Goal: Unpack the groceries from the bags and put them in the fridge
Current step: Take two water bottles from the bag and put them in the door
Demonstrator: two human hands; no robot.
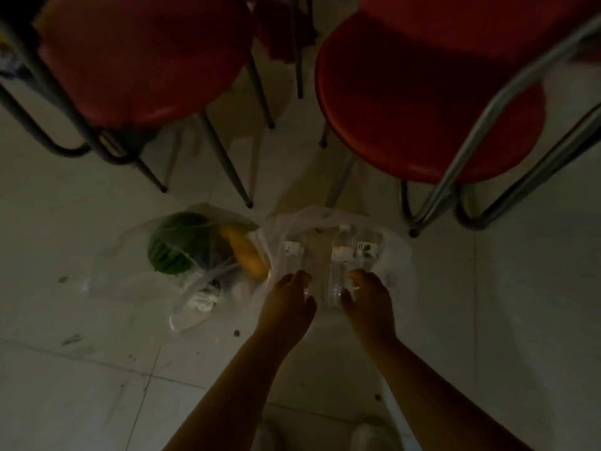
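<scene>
**Two bags on the floor, unpacking barely begun**

Both hands reach down into the right-hand clear plastic bag [325, 219], which sits on the tiled floor [81, 369] just in front of two red chairs [429, 102]. Inside it stand several clear bottles [338, 275] with white caps. The left hand [287, 304] is half-curled with fingers spread at the bag's near edge, gripping nothing that I can make out; the right hand [370, 301] is likewise open and cupped, its fingertips at or just beside one bottle. Whether either touches plastic is unclear in the dim light.

Just to the left lies a second clear bag [136, 278] holding a watermelon [179, 245] and a yellow fruit [247, 255], untouched. No fridge is in view.

Judging by this, the step is taking the first bottles out. Next, each hand needs to close round a bottle and lift it clear of the loose film.
</scene>
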